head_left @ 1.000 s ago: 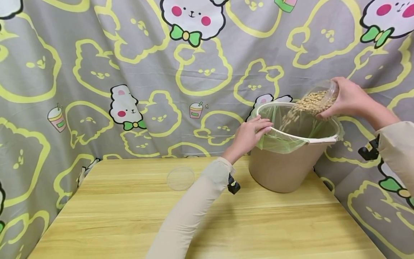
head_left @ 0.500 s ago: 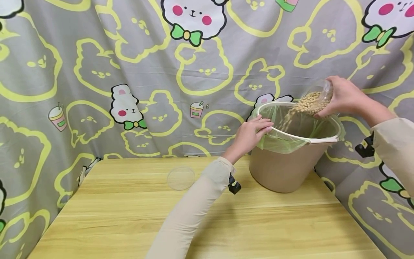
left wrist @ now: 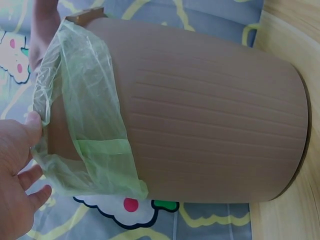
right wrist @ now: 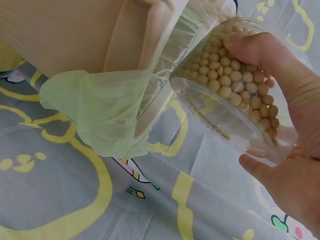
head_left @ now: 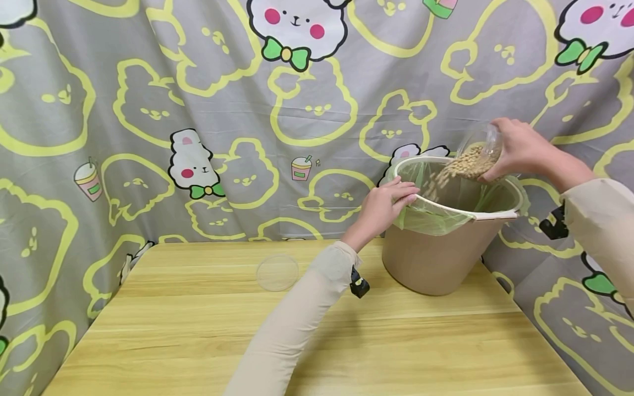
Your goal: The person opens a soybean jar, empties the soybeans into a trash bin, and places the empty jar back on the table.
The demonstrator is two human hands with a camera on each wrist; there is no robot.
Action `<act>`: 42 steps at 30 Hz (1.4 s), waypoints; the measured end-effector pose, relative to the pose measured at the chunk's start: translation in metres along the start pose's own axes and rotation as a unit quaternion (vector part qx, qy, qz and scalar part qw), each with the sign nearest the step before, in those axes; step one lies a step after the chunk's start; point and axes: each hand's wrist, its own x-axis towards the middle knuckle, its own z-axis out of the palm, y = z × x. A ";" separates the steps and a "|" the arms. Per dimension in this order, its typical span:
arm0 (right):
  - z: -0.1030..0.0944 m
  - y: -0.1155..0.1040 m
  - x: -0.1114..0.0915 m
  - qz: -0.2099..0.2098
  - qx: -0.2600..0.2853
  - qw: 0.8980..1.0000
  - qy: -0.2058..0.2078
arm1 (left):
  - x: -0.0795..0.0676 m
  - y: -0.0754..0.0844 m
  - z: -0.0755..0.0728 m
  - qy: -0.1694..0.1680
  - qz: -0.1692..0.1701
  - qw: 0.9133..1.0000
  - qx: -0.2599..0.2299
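My right hand (head_left: 522, 147) grips a clear plastic jar (right wrist: 235, 85) part full of dried soybeans (head_left: 470, 162). The jar is tipped left over the mouth of a brown trash can (head_left: 436, 258), and a stream of beans falls inside. A pale green bag (left wrist: 92, 110) lines the can and folds down over its rim (head_left: 495, 215). On the left side of that rim, my left hand (head_left: 383, 208) holds on, its fingers over the edge and its thumb against the bagged outside. The bottom of the can's inside is hidden.
A clear round lid (head_left: 277, 273) lies flat on the wooden table (head_left: 198, 330), left of the can. Close behind the table hangs a grey curtain (head_left: 317, 82) with cartoon prints, which also runs along both sides. The can stands near the table's back right corner.
My right hand has moved a little left with the jar, farther over the can. Beans keep pouring, and fewer show in the jar. The left hand stays on the rim.
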 end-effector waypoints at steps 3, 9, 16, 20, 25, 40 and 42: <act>-0.001 -0.002 0.001 -0.002 -0.005 1.000 -0.003 | 0.000 0.000 0.000 0.002 0.000 1.000 -0.002; -0.002 -0.003 0.003 -0.019 -0.013 1.000 -0.003 | 0.000 -0.001 0.001 0.007 0.008 1.000 -0.007; -0.002 -0.008 0.004 -0.021 -0.027 0.999 -0.005 | -0.001 -0.001 0.001 0.012 0.011 1.000 -0.003; 0.000 -0.009 0.004 -0.023 -0.029 0.999 -0.004 | -0.001 -0.002 0.003 0.012 0.014 1.000 -0.001; 0.003 -0.013 0.003 -0.028 -0.033 0.999 -0.008 | -0.001 -0.002 0.003 0.015 0.016 1.000 -0.001; 0.003 -0.023 0.005 -0.040 -0.066 0.997 -0.022 | -0.001 -0.003 0.003 0.013 0.014 1.000 -0.013; 0.003 -0.024 0.005 -0.047 -0.070 0.996 -0.019 | -0.001 -0.003 0.003 0.013 0.014 1.000 -0.016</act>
